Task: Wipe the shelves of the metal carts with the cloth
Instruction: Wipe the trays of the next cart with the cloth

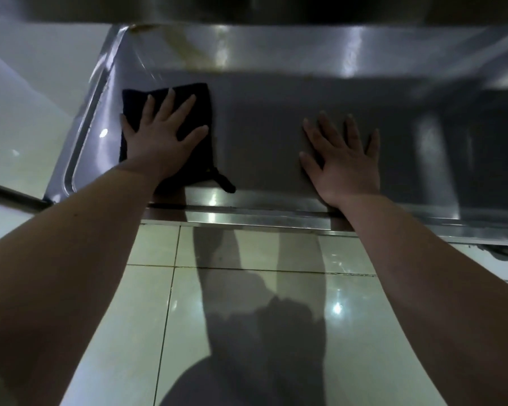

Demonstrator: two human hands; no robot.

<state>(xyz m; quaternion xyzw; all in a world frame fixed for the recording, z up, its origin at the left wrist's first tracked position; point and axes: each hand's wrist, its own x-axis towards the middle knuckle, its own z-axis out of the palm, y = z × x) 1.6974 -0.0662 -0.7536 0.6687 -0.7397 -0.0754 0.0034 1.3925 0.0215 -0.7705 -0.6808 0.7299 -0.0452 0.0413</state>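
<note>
Cloth (197, 159) lies partly hidden under left hand (159, 139), fingers spread; right hand (346, 168), likewise spread, presses shelf (261, 136).

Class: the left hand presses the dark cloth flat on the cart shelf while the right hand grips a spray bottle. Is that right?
Not quite. In the head view the right hand grips nothing; it lies flat on the bare shelf. The left hand does press the cloth flat.

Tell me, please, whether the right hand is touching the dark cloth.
Apart. The head view shows the right hand flat on the bare shelf, a wide strip of metal separating it from the cloth under the left hand.
</note>
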